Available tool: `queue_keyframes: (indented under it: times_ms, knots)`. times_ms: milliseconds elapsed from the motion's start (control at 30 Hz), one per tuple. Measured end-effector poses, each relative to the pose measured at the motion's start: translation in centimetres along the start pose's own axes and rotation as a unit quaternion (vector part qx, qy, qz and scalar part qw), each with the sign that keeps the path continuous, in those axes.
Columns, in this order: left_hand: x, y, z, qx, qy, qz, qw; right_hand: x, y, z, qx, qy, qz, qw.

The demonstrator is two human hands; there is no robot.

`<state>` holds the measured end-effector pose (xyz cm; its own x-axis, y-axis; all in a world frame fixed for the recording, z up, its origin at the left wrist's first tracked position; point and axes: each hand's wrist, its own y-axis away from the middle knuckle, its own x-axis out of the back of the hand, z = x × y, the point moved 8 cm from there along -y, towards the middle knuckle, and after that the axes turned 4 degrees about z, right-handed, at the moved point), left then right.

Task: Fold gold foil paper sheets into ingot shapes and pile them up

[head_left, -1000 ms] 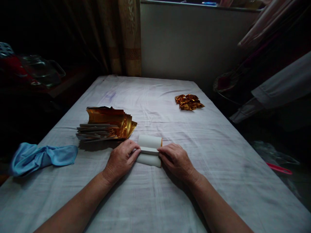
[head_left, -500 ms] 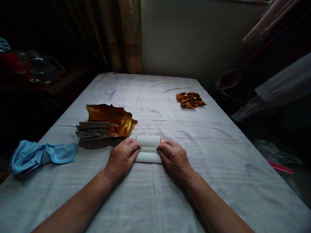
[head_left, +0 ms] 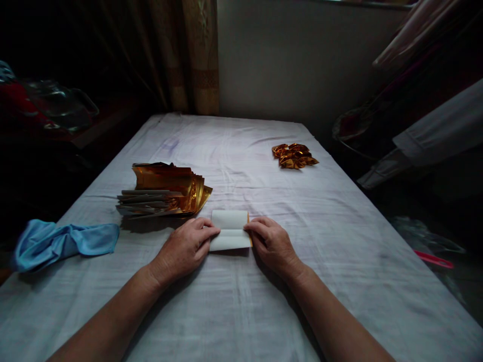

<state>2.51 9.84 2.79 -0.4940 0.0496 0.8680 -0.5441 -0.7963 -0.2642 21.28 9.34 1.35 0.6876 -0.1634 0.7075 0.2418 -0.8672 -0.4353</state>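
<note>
A small sheet of foil paper (head_left: 229, 240) lies white side up in front of me, with a crease across its middle and a gold edge showing on the right. My left hand (head_left: 188, 244) pinches its left side at the crease, thumb and fingers closed. Gripping the right side at the same height is my right hand (head_left: 272, 244). Beyond my left hand rests a thick stack of gold foil paper (head_left: 164, 188), its sheets bent over. Several folded gold foil pieces (head_left: 295, 156) sit in a cluster farther off to the right.
A crumpled light blue cloth (head_left: 68, 244) lies at the left edge of the bed-like surface, which a white sheet (head_left: 241, 311) covers. A glass jug (head_left: 62, 103) stands on a dark side table. Past the right edge are a pink handle (head_left: 433, 259) and hanging clothes (head_left: 441, 125).
The paper's near part, rolled or folded in ridges before, now lies flatter with one crease. My left hand's fingers have shifted slightly along the edge, and the view has moved a little.
</note>
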Motion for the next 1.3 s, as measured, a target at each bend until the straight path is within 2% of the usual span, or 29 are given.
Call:
queue_keyframes:
  times_ms: [167, 400, 567, 733, 833, 933, 1100, 1200, 1300]
  knots:
    - [-0.1, 0.1, 0.1, -0.009, 0.011, -0.030, 0.999, 0.6, 0.3, -0.2, 0.035, -0.052, -0.028, 0.998]
    - [0.0, 0.0, -0.1, 0.013, 0.029, -0.027, 0.999, 0.3, 0.1, -0.6, 0.079, 0.031, -0.036, 0.996]
    - [0.0, 0.1, -0.6, 0.029, 0.040, -0.030, 0.998, 0.4, 0.1, -0.6, 0.098, 0.063, -0.017, 0.993]
    - [0.1, 0.1, -1.0, 0.031, 0.065, 0.007, 0.997, 0.9, -0.2, -0.9, 0.069, 0.028, 0.020, 0.997]
    - [0.4, -0.1, -1.1, 0.045, 0.126, 0.050, 0.990, 1.6, -0.3, -1.3, 0.049, -0.010, 0.052, 0.997]
    - [0.2, -0.2, -1.6, 0.111, 0.230, 0.069, 0.964, 2.2, -0.3, -1.4, 0.009, -0.051, 0.065, 0.997]
    - [-0.7, 0.2, -2.1, 0.244, 0.398, 0.054, 0.883, 2.3, -0.1, -1.2, -0.076, -0.170, 0.061, 0.981]
    - [-1.4, 0.3, -2.2, 0.273, 0.454, 0.046, 0.847, 1.9, 0.1, -0.8, -0.115, -0.218, 0.063, 0.967]
    - [-2.0, 0.3, -2.5, 0.273, 0.465, 0.043, 0.841, 1.2, 0.3, 0.1, -0.146, -0.214, 0.057, 0.964]
